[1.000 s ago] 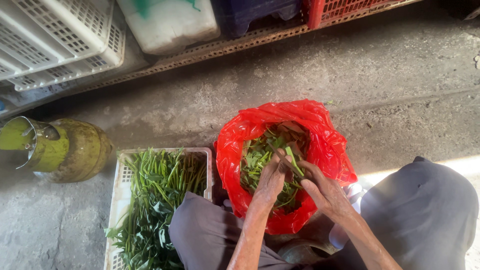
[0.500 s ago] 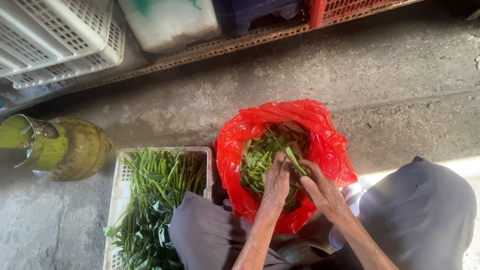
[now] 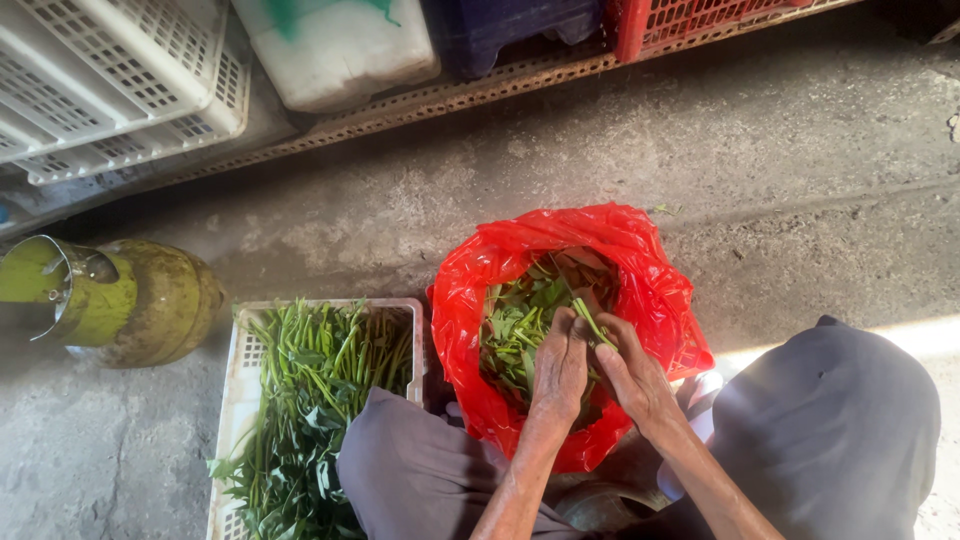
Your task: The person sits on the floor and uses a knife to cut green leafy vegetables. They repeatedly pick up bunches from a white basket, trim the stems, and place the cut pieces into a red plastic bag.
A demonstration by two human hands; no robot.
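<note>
From the head view, both your hands are down in the mouth of the red bag (image 3: 640, 290), which sits on the concrete floor (image 3: 800, 170) between your knees. Your left hand (image 3: 560, 365) lies palm-down over the greens (image 3: 515, 325) inside the bag, fingers curled together; whether that grip is closed on any leaves you cannot tell, since the back of the hand hides the fingertips. Your right hand (image 3: 635, 375) sits just beside it, touching it, and its grip is pinched on a green stem (image 3: 592, 322) that sticks up and away from the fingertips toward the far side of the bag.

The loose greens fill the bag ahead of and to the left of both grips. Well to the left of your left grip, past your left knee (image 3: 420, 470), a white crate (image 3: 240, 400) holds long green stalks (image 3: 320, 390) lying lengthwise. Further left still stands a yellow-green gas cylinder (image 3: 140, 300). Far beyond the grips, along the wall, are white crates (image 3: 110, 80), a white tub (image 3: 335, 45), a dark blue crate (image 3: 520, 25) and a red crate (image 3: 690, 20).
</note>
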